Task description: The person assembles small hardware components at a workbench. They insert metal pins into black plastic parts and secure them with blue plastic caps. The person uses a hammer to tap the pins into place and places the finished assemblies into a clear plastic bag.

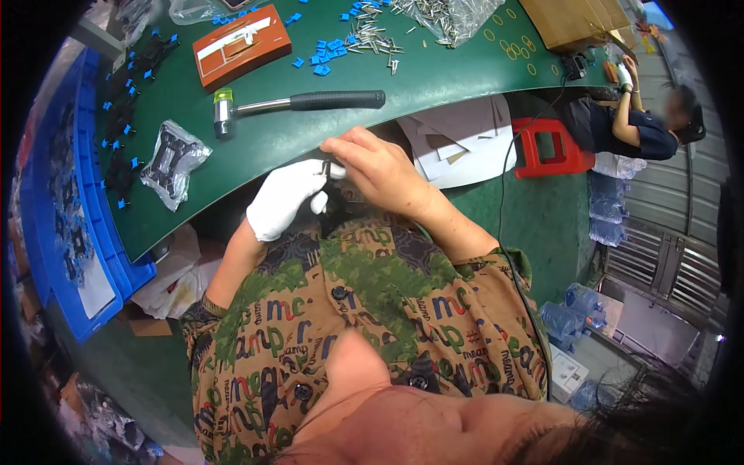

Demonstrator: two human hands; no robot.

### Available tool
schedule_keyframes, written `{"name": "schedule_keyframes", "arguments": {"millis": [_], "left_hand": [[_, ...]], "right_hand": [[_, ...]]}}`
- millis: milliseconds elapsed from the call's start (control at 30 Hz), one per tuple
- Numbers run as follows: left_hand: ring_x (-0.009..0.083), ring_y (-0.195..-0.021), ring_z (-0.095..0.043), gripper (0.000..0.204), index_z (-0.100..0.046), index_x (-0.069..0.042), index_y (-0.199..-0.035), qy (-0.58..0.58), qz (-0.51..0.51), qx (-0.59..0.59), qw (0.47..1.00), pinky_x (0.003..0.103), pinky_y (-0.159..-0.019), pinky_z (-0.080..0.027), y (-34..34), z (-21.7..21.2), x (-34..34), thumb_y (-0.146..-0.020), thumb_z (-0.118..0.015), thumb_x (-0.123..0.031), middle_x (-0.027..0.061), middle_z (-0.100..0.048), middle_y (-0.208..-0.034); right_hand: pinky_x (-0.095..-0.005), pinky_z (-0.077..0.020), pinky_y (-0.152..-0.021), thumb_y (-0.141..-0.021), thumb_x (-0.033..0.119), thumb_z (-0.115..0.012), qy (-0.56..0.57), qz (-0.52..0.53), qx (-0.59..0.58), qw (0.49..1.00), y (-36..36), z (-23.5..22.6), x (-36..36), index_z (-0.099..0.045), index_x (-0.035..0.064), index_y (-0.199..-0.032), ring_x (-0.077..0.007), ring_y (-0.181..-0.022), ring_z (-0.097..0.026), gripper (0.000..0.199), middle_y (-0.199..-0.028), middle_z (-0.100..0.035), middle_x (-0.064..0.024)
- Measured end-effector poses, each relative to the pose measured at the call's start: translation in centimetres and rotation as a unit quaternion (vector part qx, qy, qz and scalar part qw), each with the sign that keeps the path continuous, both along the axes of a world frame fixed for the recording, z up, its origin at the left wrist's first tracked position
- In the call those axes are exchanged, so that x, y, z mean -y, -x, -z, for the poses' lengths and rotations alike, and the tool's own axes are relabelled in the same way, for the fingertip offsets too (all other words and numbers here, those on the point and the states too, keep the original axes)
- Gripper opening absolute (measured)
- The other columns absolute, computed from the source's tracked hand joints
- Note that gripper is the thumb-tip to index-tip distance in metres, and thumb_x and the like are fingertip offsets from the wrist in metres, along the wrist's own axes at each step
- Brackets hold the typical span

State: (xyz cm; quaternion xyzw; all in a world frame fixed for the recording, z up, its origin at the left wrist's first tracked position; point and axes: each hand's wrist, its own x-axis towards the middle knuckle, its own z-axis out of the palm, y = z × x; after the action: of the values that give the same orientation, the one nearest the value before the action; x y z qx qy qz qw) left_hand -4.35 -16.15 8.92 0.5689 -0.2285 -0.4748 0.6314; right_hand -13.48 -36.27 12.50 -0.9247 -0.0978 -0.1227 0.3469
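My left hand (287, 198), in a white glove, is closed in a pinch on a small black part (326, 168) just off the table's near edge. Bare, my right hand (380, 170) meets it there with its fingers bent and pressed together. What its fingertips grip is too small and too covered to make out. Beyond them on the green table (267, 151) lies a hammer (310, 101) with a black handle and a yellow-capped head. Left of my hands is a clear plastic bag (176, 164) with a dark part inside.
An orange-brown box (242, 46) sits behind the hammer. Blue clips (329, 53), metal pins (376, 37) and yellowish rings (515, 48) are scattered farther back. Black parts with blue clips (120, 116) line the left edge, beside a blue crate (85, 256). Right are a red stool (552, 147) and another person (643, 128).
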Motion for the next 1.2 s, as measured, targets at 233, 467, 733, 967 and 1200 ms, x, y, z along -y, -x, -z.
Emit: {"name": "schedule_keyframes", "arguments": {"millis": [233, 467, 733, 967, 1200], "left_hand": [[0.0114, -0.086, -0.06, 0.031, -0.073, 0.0, -0.119, 0.022, 0.004, -0.064, 0.998, 0.027, -0.081, -0.05, -0.5, 1.4, -0.7, -0.099, -0.056, -0.016, 0.0037, -0.072, -0.107], [0.0107, -0.083, -0.06, 0.029, -0.075, -0.001, -0.116, 0.017, 0.004, -0.049, 0.999, 0.027, -0.079, -0.05, -0.5, 1.2, -0.7, -0.101, -0.057, -0.019, 0.0032, -0.073, -0.106], [0.009, -0.07, -0.055, 0.028, -0.075, -0.002, -0.109, -0.025, 0.036, 0.032, 0.999, 0.026, -0.067, -0.047, -0.8, 0.8, -1.0, -0.103, -0.059, -0.025, 0.0005, -0.066, -0.079], [0.0101, -0.066, -0.054, 0.025, -0.074, -0.004, -0.102, -0.067, 0.064, 0.097, 0.991, 0.027, -0.064, -0.046, 0.0, 0.3, -1.4, -0.103, -0.06, -0.024, 0.0019, -0.062, -0.074], [0.0073, -0.064, -0.051, 0.026, -0.073, -0.003, -0.098, -0.079, 0.04, 0.104, 0.991, 0.025, -0.061, -0.042, 1.7, 0.8, -2.2, -0.102, -0.059, -0.025, -0.0007, -0.058, -0.072]], "right_hand": [[-0.0418, -0.0571, -0.077, -0.089, -0.003, -0.059, -0.006, -0.023, -0.019, 1.0, 0.0, 1.4, -0.2, -0.066, 0.0081, -0.123, -0.0349, -0.094, -0.069, 0.036, -0.109, -0.066, -0.0125], [-0.0411, -0.0577, -0.076, -0.089, -0.001, -0.062, -0.002, -0.034, -0.001, 0.999, -0.3, 2.2, 0.2, -0.066, 0.0074, -0.121, -0.0345, -0.092, -0.069, 0.034, -0.11, -0.067, -0.0117], [-0.038, -0.0572, -0.072, -0.083, 0.004, -0.072, 0.029, -0.056, 0.096, 0.993, -0.7, 2.9, 0.4, -0.07, 0.0083, -0.11, -0.0292, -0.086, -0.069, 0.027, -0.098, -0.069, -0.0088], [-0.036, -0.0548, -0.068, -0.079, 0.005, -0.076, 0.055, -0.04, 0.152, 0.986, -0.1, 4.4, -0.4, -0.07, 0.0088, -0.103, -0.0251, -0.081, -0.067, 0.026, -0.094, -0.068, -0.0059], [-0.0349, -0.0539, -0.068, -0.082, 0.008, -0.074, 0.048, -0.037, 0.146, 0.987, 0.5, 5.6, -1.4, -0.07, 0.009, -0.103, -0.023, -0.081, -0.066, 0.021, -0.093, -0.068, -0.0049]]}}
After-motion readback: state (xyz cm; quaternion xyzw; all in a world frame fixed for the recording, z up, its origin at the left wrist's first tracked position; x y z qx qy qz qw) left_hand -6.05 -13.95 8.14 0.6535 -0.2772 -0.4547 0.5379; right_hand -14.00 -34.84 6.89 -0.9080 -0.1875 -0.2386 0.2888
